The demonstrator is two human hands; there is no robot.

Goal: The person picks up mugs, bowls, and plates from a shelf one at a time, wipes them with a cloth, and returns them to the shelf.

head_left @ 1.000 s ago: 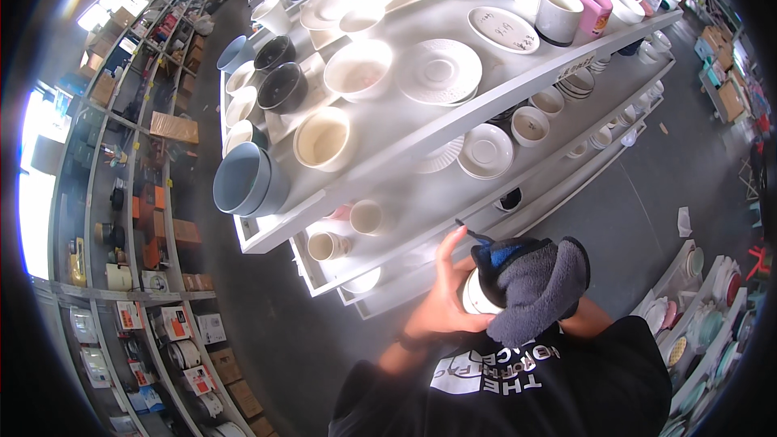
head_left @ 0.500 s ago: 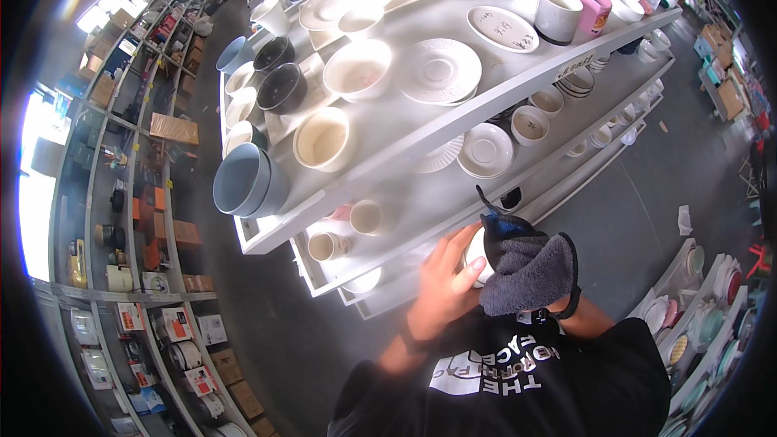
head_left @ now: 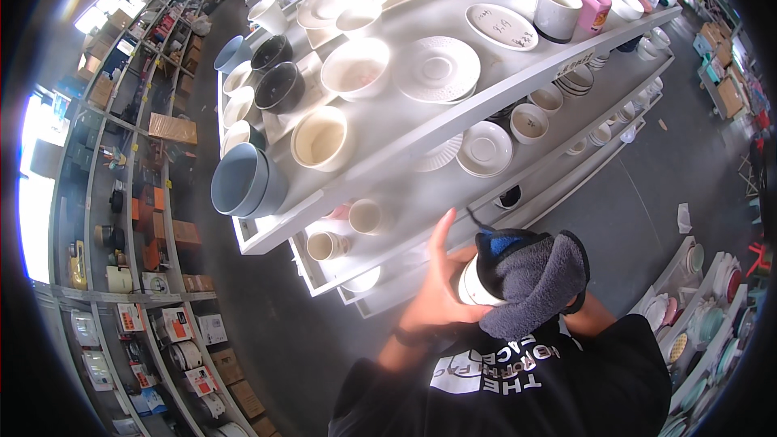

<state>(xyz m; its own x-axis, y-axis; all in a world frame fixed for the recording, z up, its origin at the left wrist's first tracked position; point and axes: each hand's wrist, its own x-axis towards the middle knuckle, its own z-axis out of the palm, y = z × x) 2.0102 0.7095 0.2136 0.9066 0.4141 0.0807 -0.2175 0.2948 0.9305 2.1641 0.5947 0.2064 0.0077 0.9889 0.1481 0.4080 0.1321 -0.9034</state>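
Clock positions taken from the cup.

Left hand (head_left: pixel 435 298) has its grip closed around a white cylindrical cup (head_left: pixel 475 286), wrapping it from the 9 o'clock side; one finger sticks up toward 11. Cup is up in front of the torso, near the rack edge but off it, tilted.

Dark grey fleecy cloth with black edging and a blue patch (head_left: pixel 538 279) bunches at 3 o'clock, covering the cup's right side. Right hand is hidden by the cloth; right forearm (head_left: pixel 592 319) comes in behind it from 4. Can't tell what that grip is doing.

Black shirt with white lettering (head_left: pixel 550 392) at 6.

White multi-tier display rack (head_left: pixel 388 154) spans 9 to 1. Top shelf: stacked blue-grey round bowls (head_left: pixel 239 182) at 10, cream round bowl (head_left: pixel 321 139) between 10 and 11, white embossed round plate (head_left: pixel 439 70) just short of 12, white oval plate with dark markings (head_left: pixel 503 28) at 12, pink cup (head_left: pixel 593 8) near 1. Tier below: beige cup (head_left: pixel 327 246) between 9 and 10, white round saucer (head_left: pixel 486 150) at 12, white round bowl (head_left: pixel 529 125) just past 12.

Grey metal storage racking (head_left: pixel 121 294) with boxes at 9. Low rack of mixed dishes (head_left: pixel 688 340) between 3 and 4, on dark grey floor (head_left: pixel 623 218).
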